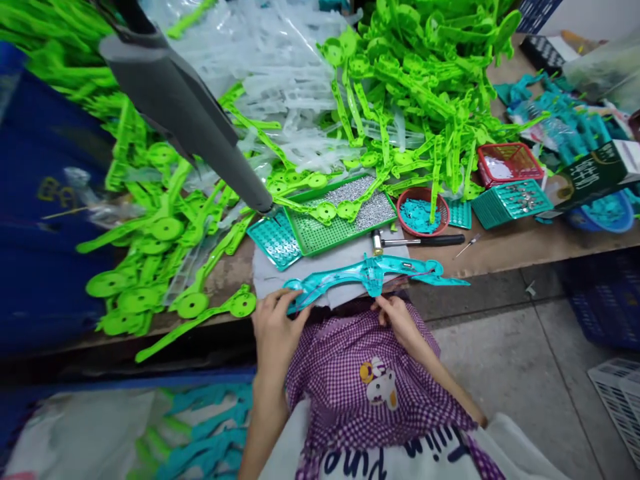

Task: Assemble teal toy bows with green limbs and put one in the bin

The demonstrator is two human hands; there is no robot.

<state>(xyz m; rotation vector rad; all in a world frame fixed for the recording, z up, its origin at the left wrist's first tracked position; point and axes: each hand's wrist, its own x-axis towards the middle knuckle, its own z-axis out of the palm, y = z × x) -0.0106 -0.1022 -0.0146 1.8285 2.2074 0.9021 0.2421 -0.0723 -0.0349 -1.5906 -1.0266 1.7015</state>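
The long blue piece [373, 272] is right at the hands, stretched sideways by the near edge of the big brown table [500, 253]. Past the hands, a huge heap of lime green parts [407, 19] fills much of the table, with a pile of cloudy clear parts [280, 80] in the middle of it. Far out on the left hand's side stands a dark blue bin [50, 267]. A white cloth [270, 273] lies just ahead of the hands, partly under the piece.

The left hand [275, 327] points forward, back of the hand up, thumb near and fingers across — it is closed on the left end of the piece. The right hand [400, 320] sits at a slant, fingers curled, tips at the tab in the middle. I can't tell if they pinch it or only touch it.

Beyond the grip is a green tray [315, 230]. A red bowl [423, 231] is ahead of the right hand. Nearer that hand lies a hammer [445, 240] — and a thin screwdriver [467, 245] is off to its right. Smallest are the silver bits [377, 217] in the tray.
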